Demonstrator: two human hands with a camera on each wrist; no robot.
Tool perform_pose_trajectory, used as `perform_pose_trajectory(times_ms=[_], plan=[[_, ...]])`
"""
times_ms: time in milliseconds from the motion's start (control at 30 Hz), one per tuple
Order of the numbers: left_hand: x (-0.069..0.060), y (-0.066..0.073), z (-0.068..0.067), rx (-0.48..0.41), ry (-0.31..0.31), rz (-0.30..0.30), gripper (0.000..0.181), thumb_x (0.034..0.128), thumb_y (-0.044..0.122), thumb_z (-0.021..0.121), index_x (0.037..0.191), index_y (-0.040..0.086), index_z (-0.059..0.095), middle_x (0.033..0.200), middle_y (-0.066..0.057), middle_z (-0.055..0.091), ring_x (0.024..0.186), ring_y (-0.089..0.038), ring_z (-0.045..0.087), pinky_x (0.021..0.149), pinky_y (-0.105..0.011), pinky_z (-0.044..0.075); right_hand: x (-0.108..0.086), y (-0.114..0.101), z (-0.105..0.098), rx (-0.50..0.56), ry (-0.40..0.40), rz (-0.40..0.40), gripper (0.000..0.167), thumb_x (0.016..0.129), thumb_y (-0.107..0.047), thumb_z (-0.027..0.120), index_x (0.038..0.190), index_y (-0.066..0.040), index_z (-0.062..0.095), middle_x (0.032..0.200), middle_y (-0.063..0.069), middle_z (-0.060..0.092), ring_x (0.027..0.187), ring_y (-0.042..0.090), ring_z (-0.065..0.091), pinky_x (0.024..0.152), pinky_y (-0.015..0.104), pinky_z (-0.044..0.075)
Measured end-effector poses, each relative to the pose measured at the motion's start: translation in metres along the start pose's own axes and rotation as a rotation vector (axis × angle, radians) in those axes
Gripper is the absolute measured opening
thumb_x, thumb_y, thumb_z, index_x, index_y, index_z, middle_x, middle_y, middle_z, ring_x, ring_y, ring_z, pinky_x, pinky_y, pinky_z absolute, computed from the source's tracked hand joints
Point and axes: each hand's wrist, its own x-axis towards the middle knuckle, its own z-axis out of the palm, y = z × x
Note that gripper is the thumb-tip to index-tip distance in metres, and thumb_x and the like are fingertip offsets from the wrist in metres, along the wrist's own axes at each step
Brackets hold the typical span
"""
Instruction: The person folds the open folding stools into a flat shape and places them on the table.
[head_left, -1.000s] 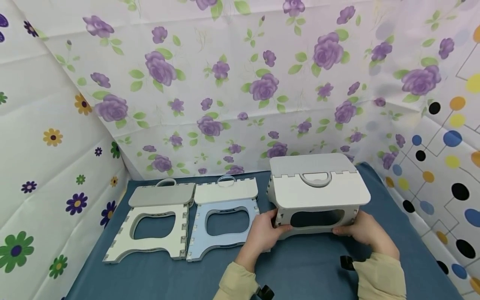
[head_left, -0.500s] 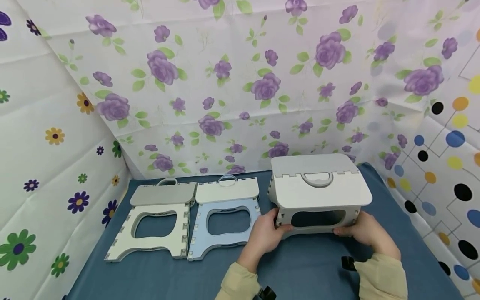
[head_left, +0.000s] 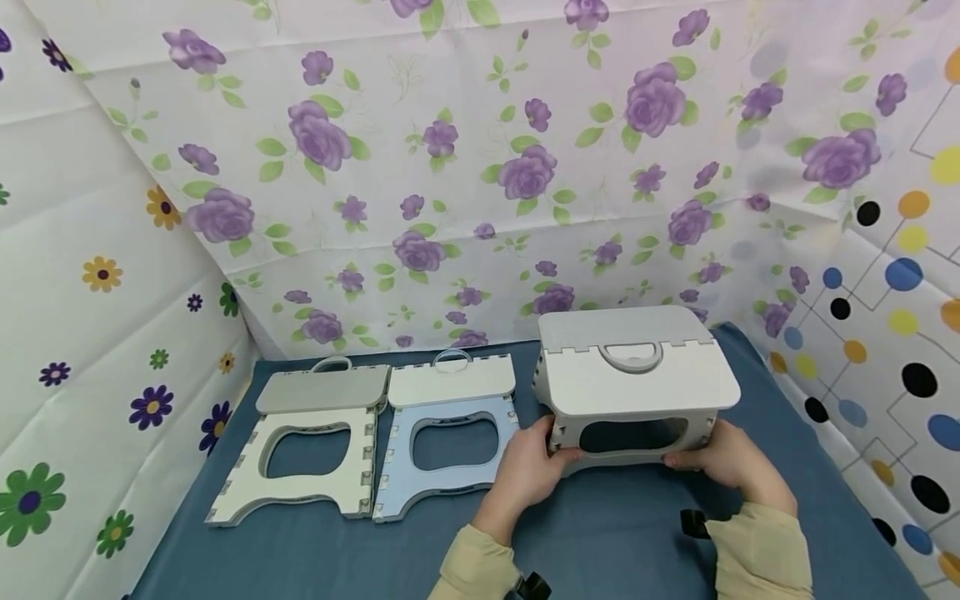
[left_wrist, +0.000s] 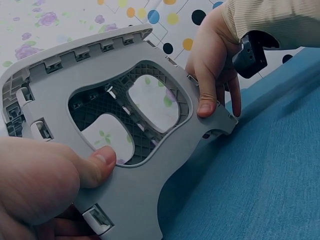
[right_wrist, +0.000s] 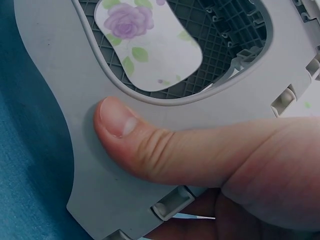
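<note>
A grey-and-white folding step stool [head_left: 637, 383] stands unfolded at the right of the table, its carry handle [head_left: 632, 358] lying flat on the top. My left hand [head_left: 527, 465] grips the left side of its front leg panel, thumb on the front face. At the panel's lower right, my right hand [head_left: 738, 468] grips the other side. In the right wrist view the thumb [right_wrist: 145, 145] presses on the panel below the oval opening, with fingers behind the edge. The left wrist view shows the left thumb [left_wrist: 97, 167] beside that opening.
Two folded step stools lie flat to the left: a cream one with a grey top [head_left: 300, 450] and a blue one with a white top [head_left: 442, 450]. Blue cloth [head_left: 622, 542] covers the table. Flowered sheeting [head_left: 450, 167] hangs behind, dotted sheeting [head_left: 900, 358] at the right.
</note>
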Motion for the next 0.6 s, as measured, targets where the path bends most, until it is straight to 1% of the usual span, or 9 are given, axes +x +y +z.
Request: perform_pose_trajectory(times_ms=[267, 467, 600], plan=[[-0.0021, 0.0005, -0.0013, -0.005, 0.003, -0.007, 0.046, 0.0987, 0.036, 0.081, 0.135, 0.013, 0.067, 0.118, -0.008, 0.077, 0.101, -0.021, 0.075, 0.083, -0.037, 0.06, 0.001, 0.0024, 0.0014, 0.023, -0.007, -0.015, 0.107, 0.078, -0.046, 0.097, 0.15, 0.014, 0.045, 0.142, 0.041, 0.055, 0.13, 0.06, 0.053, 0.102, 0.072, 0.044], [-0.0018, -0.0006, 0.0002, -0.016, 0.0, -0.001, 0.044, 0.1003, 0.033, 0.079, 0.137, 0.013, 0.066, 0.119, -0.008, 0.077, 0.101, -0.021, 0.075, 0.084, -0.038, 0.06, 0.0015, 0.0038, 0.002, 0.023, -0.011, -0.023, 0.102, 0.08, -0.043, 0.097, 0.148, 0.014, 0.047, 0.14, 0.041, 0.057, 0.129, 0.059, 0.055, 0.101, 0.072, 0.045], [-0.0006, -0.0006, 0.0012, -0.02, -0.004, 0.006, 0.043, 0.1018, 0.032, 0.077, 0.139, 0.013, 0.065, 0.118, -0.009, 0.077, 0.099, -0.021, 0.075, 0.082, -0.037, 0.059, 0.001, 0.003, 0.0005, 0.028, -0.009, -0.025, 0.098, 0.08, -0.042, 0.097, 0.145, 0.015, 0.05, 0.136, 0.039, 0.06, 0.125, 0.058, 0.057, 0.1, 0.071, 0.046]])
